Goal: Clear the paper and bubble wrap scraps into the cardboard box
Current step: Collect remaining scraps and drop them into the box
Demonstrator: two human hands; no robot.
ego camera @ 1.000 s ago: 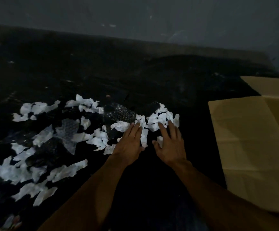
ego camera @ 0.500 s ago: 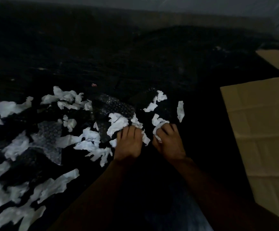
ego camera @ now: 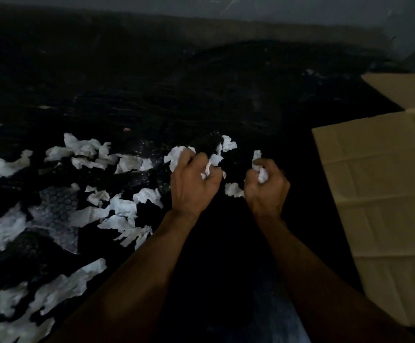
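Note:
My left hand (ego camera: 193,184) grips a bunch of white paper scraps (ego camera: 176,155), lifted a little off the dark surface. My right hand (ego camera: 267,188) is curled round more white paper scraps (ego camera: 262,174), which stick out above its fingers. Many torn white paper scraps (ego camera: 122,209) lie spread over the left half of the dark surface. Clear bubble wrap pieces (ego camera: 55,214) lie among them, one large piece at the left and another (ego camera: 149,154) behind the scraps. The cardboard box (ego camera: 379,189) stands at the right, with its flap spread toward me.
One loose paper scrap (ego camera: 233,189) lies between my two hands. A few more scraps (ego camera: 228,143) lie just beyond my left hand. The dark plastic-covered surface (ego camera: 201,90) runs back to a grey wall (ego camera: 300,8).
Both hands went from lying flat on the scraps to curling round them and lifting them. The right hand has moved to the right, toward the box.

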